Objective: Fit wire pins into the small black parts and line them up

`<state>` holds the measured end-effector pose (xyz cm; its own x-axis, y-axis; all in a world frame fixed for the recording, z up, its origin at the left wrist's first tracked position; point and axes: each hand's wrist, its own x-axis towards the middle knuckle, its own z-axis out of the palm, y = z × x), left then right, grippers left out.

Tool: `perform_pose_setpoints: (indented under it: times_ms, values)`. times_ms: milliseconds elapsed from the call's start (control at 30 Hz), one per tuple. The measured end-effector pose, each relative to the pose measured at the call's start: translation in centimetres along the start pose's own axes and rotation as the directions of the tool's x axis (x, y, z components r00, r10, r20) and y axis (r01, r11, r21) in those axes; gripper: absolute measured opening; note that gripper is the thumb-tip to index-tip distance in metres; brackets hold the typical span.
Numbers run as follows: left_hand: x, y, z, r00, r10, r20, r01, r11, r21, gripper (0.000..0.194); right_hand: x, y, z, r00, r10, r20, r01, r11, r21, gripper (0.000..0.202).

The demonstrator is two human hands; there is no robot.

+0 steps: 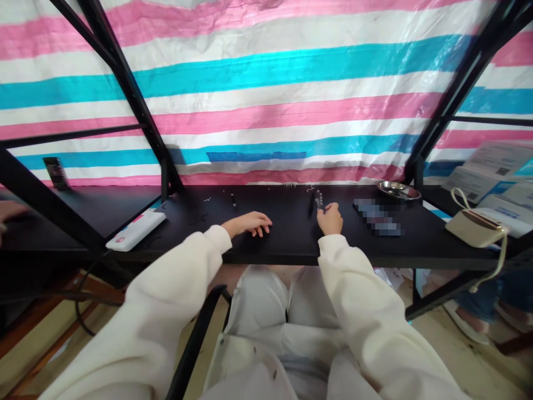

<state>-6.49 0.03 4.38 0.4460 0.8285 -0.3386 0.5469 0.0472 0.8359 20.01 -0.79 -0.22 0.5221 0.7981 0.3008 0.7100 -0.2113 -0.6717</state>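
Note:
My left hand (255, 223) is over the black desk (287, 244), its fingers loosely spread and bent a little downward, holding nothing. My right hand (330, 219) has its fingers curled together at the near end of a narrow row of small clear, bead-like pieces (319, 198). Whether the fingers grip that row or only touch it is hard to tell. Just left of the row lies a slim black stick-like object (311, 204). A short black-and-white tube-shaped piece (234, 200) is farther left, beyond my left hand.
Right of my right hand are a blurred-out flat object (378, 218), a round metal dish (398, 190) and a cream pouch (474, 226). A white power bank-like box (136, 229) lies left. White scraps (290, 184) dot the back edge. Black frame posts (137, 105) flank the desk. Another person's hand (12, 214) shows far left.

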Motion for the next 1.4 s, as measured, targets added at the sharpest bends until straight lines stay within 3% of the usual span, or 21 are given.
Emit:
perform_pose_setpoints:
  times_ms: [100, 167, 300, 400, 467, 567, 667, 733, 867, 1067, 1167, 1233, 1333, 1400]
  values:
    - [-1.2, -0.4, -4.1, 0.99, -0.137, 0.03, 0.132, 0.982, 0.138, 0.026, 0.0, 0.0, 0.1, 1.0, -0.012, -0.002, 0.012, 1.0, 0.001, 0.017]
    - [-1.7, -0.8, -6.7, 0.975, -0.222, -0.02, 0.222, 0.954, 0.204, 0.028, 0.0, 0.0, 0.2, 1.0, -0.013, -0.004, 0.013, 1.0, -0.001, 0.017]
    - [-1.7, -2.1, -10.4, 0.91, -0.311, -0.275, 0.386, 0.878, 0.283, 0.034, 0.0, 0.0, 0.2, 1.0, -0.02, 0.011, 0.02, 1.0, 0.005, 0.017]
    - [-1.4, -2.9, -11.2, 0.834, -0.149, -0.531, 0.377, 0.856, 0.353, 0.062, 0.0, 0.0, 0.1, 1.0, -0.02, 0.01, 0.02, 1.0, 0.01, 0.017]
    - [-1.2, -3.3, -11.0, 0.782, 0.064, -0.62, 0.325, 0.807, 0.493, 0.079, 0.0, 0.0, 0.1, 1.0, -0.019, 0.007, 0.019, 1.0, 0.013, 0.017]
    - [-0.9, -3.6, -10.1, 0.767, 0.28, -0.578, 0.259, 0.688, 0.678, 0.083, -0.1, 0.0, 0.1, 1.0, -0.024, 0.01, 0.023, 1.0, 0.013, 0.017]
    - [-0.4, -3.8, -9.5, 0.796, 0.309, -0.52, 0.222, 0.651, 0.726, 0.074, 0.0, 0.0, 0.1, 0.999, -0.032, 0.012, 0.032, 0.999, 0.011, 0.016]
    - [0.1, -3.8, -9.3, 0.793, 0.313, -0.522, 0.23, 0.64, 0.733, 0.065, 0.0, 0.1, 0.2, 0.999, -0.035, 0.01, 0.034, 0.999, 0.008, 0.017]
    - [0.7, -3.5, -9.0, 0.739, 0.323, -0.591, 0.304, 0.622, 0.721, 0.039, 0.0, 0.0, 0.2, 0.999, -0.033, 0.015, 0.033, 0.999, 0.01, 0.017]
    - [1.0, -3.6, -8.4, 0.679, 0.381, -0.628, 0.268, 0.668, 0.695, 0.029, 0.0, -0.1, 0.0, 0.998, -0.048, -0.028, 0.049, 0.998, 0.034, 0.016]
    - [1.7, -3.6, -7.7, 0.633, 0.408, -0.658, 0.18, 0.75, 0.637, 0.025, 0.0, -0.2, -0.1, 0.995, -0.066, -0.08, 0.072, 0.995, 0.064, 0.017]
    - [2.5, -3.2, -6.9, 0.629, 0.382, -0.677, 0.057, 0.846, 0.53, 0.02, 0.0, -0.3, -0.2, 0.991, -0.072, -0.111, 0.081, 0.993, 0.082, 0.017]
    - [3.5, -2.1, -4.9, 0.7, 0.269, -0.662, -0.183, 0.963, 0.199, 0.018, -0.2, -0.5, -0.2, 0.984, -0.106, -0.145, 0.123, 0.986, 0.111, 0.017]
    - [4.1, -1.0, -3.3, 0.756, 0.243, -0.607, -0.317, 0.948, -0.015, 0.021, -0.3, -0.6, -0.2, 0.975, -0.168, -0.149, 0.19, 0.969, 0.156, 0.016]
